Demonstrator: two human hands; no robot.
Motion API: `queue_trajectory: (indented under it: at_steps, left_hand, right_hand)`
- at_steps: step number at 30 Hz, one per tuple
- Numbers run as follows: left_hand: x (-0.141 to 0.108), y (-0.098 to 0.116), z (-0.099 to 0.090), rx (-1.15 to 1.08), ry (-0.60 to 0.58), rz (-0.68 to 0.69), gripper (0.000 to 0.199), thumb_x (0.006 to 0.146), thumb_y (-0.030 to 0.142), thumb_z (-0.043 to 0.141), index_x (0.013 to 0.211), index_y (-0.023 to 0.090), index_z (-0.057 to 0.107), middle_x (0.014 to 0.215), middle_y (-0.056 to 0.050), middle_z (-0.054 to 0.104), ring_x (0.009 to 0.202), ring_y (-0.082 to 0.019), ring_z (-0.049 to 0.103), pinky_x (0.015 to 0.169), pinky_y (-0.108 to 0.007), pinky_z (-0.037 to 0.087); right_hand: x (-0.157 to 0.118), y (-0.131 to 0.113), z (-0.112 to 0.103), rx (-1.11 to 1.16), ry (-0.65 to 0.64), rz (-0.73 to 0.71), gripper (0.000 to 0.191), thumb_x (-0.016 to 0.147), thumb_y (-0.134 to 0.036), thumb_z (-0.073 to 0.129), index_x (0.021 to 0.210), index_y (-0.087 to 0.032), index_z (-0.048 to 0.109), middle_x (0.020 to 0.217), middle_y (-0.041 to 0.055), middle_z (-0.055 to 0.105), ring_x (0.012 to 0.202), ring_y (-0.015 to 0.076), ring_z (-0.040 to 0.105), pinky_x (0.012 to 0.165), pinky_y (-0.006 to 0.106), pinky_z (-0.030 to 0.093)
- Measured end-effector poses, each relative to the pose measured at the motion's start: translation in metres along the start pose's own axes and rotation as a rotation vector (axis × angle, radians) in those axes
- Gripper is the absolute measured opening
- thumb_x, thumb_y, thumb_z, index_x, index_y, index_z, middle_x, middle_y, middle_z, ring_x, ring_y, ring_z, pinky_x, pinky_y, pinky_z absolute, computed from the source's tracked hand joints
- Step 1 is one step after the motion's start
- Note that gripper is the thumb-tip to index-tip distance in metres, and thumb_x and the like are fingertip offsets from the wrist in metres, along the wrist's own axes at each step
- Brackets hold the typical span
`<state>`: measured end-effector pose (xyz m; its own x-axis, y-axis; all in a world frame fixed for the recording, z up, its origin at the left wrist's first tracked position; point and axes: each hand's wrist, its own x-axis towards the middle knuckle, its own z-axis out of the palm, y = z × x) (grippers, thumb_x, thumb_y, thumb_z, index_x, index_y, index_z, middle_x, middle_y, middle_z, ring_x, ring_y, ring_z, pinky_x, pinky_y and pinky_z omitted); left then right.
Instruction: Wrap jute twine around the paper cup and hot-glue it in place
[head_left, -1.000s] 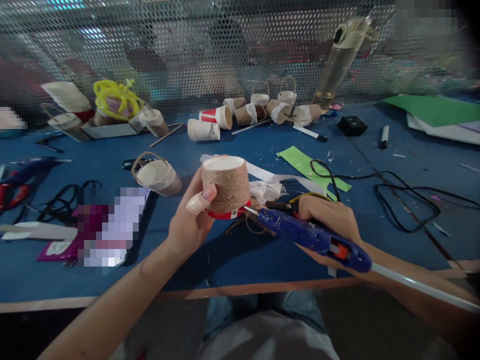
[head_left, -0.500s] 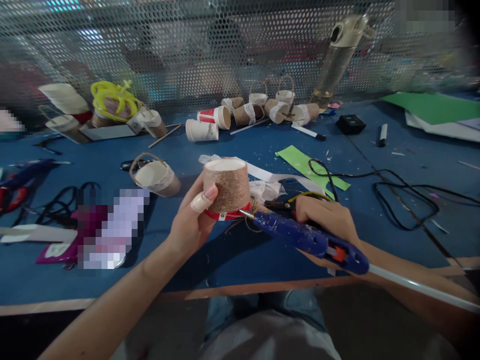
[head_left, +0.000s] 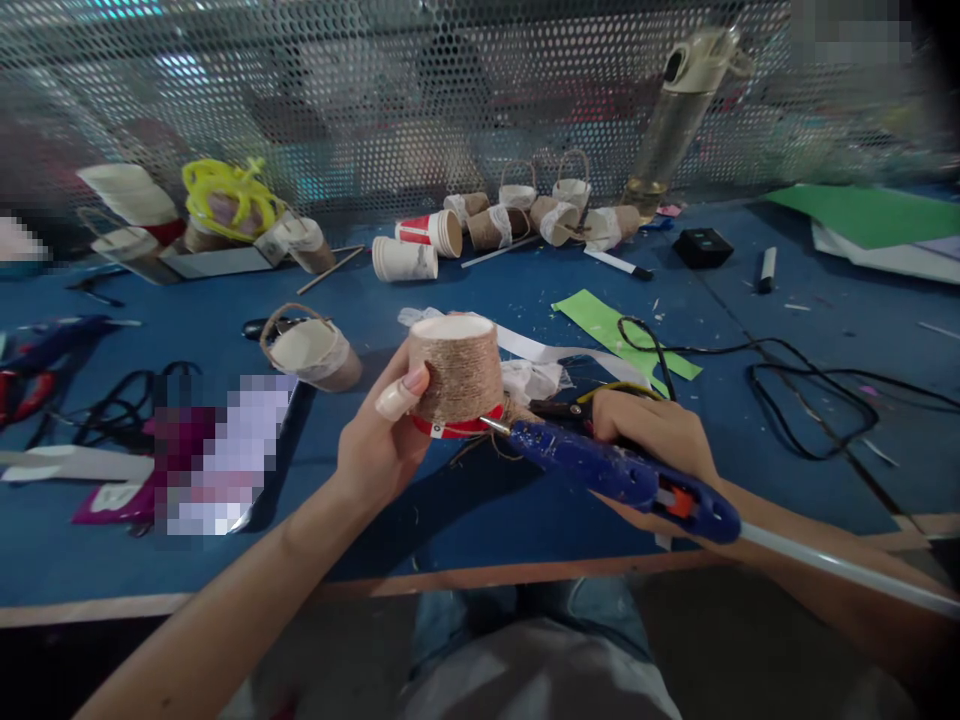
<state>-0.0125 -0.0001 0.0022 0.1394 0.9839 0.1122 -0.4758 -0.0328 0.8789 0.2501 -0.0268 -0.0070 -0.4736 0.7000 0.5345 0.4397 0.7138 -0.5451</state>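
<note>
A paper cup wrapped in brown twine is gripped in my left hand, thumb across its side. A bare red band shows along the cup's lower edge. My right hand is wrapped round a blue hot glue gun with a clear glue stick out of its back end. The gun's metal tip points at the red band, at or very close to it. Behind the tip lie loose twine and white lace. Scissors are partly hidden by my right hand.
A small lace-trimmed basket stands left of my left hand. Several similar baskets and stacked paper cups sit along the mesh screen beside a bottle. Green paper and a black cord lie to the right.
The cup has turned slightly in my left hand, and the thumb has shifted a little on it. The glue gun stays nearly in place at the red band.
</note>
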Motion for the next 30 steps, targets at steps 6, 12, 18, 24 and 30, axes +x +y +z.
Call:
queue_trajectory:
  at_steps: [6, 12, 18, 24, 30]
  left_hand:
    - [0.001, 0.005, 0.004, -0.006, 0.055, -0.009, 0.033, 0.084, 0.045, 0.076, 0.107, 0.022, 0.079, 0.110, -0.011, 0.079, 0.123, -0.037, 0.068, 0.101, -0.051, 0.059]
    - [0.000, 0.002, 0.003, 0.003, 0.143, -0.003, 0.022, 0.085, 0.042, 0.075, 0.098, 0.026, 0.082, 0.108, -0.007, 0.080, 0.123, -0.034, 0.069, 0.098, -0.046, 0.061]
    - [-0.001, 0.004, 0.005, -0.015, 0.144, -0.025, 0.023, 0.084, 0.041, 0.075, 0.097, 0.024, 0.082, 0.104, -0.007, 0.081, 0.125, -0.034, 0.068, 0.103, -0.049, 0.059]
    - [0.001, 0.009, 0.013, -0.087, 0.132, -0.036, 0.022, 0.084, 0.037, 0.071, 0.094, 0.021, 0.081, 0.102, -0.007, 0.083, 0.137, -0.037, 0.061, 0.116, -0.052, 0.050]
    - [0.002, 0.009, 0.014, -0.091, 0.161, -0.066, 0.022, 0.078, 0.039, 0.078, 0.088, 0.020, 0.081, 0.103, -0.007, 0.084, 0.129, -0.037, 0.066, 0.112, -0.050, 0.054]
  right_hand:
    - [-0.001, 0.002, 0.000, -0.004, 0.019, 0.076, 0.033, 0.076, -0.011, 0.067, 0.080, -0.026, 0.039, 0.071, -0.0051, 0.046, 0.061, 0.0123, 0.044, 0.060, 0.028, 0.033]
    - [-0.001, 0.000, 0.003, 0.005, 0.037, 0.060, 0.033, 0.074, -0.011, 0.067, 0.080, -0.027, 0.039, 0.071, -0.0049, 0.045, 0.061, 0.0135, 0.044, 0.059, 0.028, 0.035]
    - [0.000, -0.004, -0.001, -0.007, -0.003, 0.071, 0.033, 0.075, -0.011, 0.066, 0.081, -0.027, 0.038, 0.072, -0.0041, 0.045, 0.062, 0.0139, 0.042, 0.060, 0.030, 0.035]
    - [-0.001, 0.003, 0.001, 0.012, 0.030, 0.053, 0.034, 0.075, -0.009, 0.067, 0.082, -0.026, 0.039, 0.072, -0.0053, 0.045, 0.061, 0.0127, 0.043, 0.058, 0.029, 0.032]
    - [0.001, -0.002, -0.003, 0.044, 0.067, 0.094, 0.035, 0.077, -0.011, 0.070, 0.079, -0.026, 0.039, 0.069, -0.0051, 0.045, 0.059, 0.0131, 0.042, 0.056, 0.030, 0.034]
